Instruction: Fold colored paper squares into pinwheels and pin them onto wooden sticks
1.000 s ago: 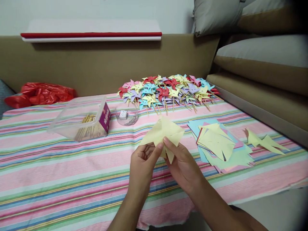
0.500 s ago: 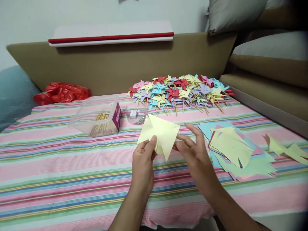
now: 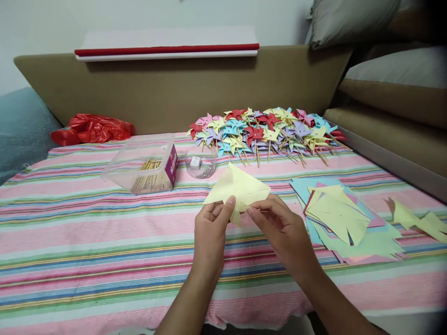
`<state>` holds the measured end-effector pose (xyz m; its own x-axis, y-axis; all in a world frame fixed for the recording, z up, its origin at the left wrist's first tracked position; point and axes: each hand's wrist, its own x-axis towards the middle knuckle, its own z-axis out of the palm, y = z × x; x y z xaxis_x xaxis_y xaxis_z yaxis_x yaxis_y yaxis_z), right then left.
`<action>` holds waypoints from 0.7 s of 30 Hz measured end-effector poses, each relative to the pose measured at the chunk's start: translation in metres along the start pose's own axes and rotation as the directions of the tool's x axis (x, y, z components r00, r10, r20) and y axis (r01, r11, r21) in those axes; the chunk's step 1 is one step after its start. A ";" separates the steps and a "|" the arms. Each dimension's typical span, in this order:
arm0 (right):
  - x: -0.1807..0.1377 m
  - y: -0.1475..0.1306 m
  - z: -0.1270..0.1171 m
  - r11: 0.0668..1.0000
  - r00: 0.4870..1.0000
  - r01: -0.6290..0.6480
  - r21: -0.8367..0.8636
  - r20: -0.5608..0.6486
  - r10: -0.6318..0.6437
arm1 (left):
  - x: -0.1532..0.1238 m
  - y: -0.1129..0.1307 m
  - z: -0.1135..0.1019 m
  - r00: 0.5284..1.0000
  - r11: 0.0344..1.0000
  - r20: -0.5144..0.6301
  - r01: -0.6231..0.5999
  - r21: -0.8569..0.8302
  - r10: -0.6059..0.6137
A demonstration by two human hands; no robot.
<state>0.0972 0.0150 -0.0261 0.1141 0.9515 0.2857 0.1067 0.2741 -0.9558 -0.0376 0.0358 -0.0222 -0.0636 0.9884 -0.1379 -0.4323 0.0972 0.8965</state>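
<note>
A cut sheet of pale yellow paper [image 3: 240, 184] is held up over the striped cloth, its lower part bent inward. My left hand [image 3: 213, 225] is closed on its lower left, thumb pressed on the front near the middle. With thumb and fingers, my right hand [image 3: 284, 228] pinches the lower right part of the same sheet. The fingers behind the paper are partly hidden. To the right of my right hand lies a stack of coloured paper sheets [image 3: 337, 214], yellow on top with slits cut in it.
A clear plastic box [image 3: 118, 172] on its side holds thin wooden sticks [image 3: 150, 174]. Beside it is a clear dish [image 3: 200, 167] with small metal pieces. Finished paper pinwheels [image 3: 261, 132] are heaped behind. A red plastic bag [image 3: 98, 128] lies far left, yellow paper scraps [image 3: 419, 221] at right.
My right hand has come in from beside the paper and now pinches its lower right part. A lower flap has bent inward. The view has shifted slightly.
</note>
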 end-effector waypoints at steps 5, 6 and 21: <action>0.000 -0.004 0.005 0.994 0.994 -0.095 0.061 -0.054 0.098 | -0.004 0.003 0.006 0.998 0.998 0.051 -0.024 0.052 0.021; 0.000 -0.005 0.006 0.993 0.993 -0.096 0.063 -0.066 0.100 | -0.005 0.004 0.007 0.998 0.998 0.065 -0.025 0.054 0.022; -0.002 -0.003 0.013 0.990 0.974 -0.109 0.088 -0.190 0.124 | -0.005 0.002 0.007 0.990 0.999 0.139 -0.025 0.039 0.019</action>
<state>0.0842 0.0143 -0.0249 0.3123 0.9341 0.1729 0.0061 0.1801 -0.9836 -0.0322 0.0316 -0.0170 0.0536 0.9967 -0.0607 -0.3950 0.0770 0.9155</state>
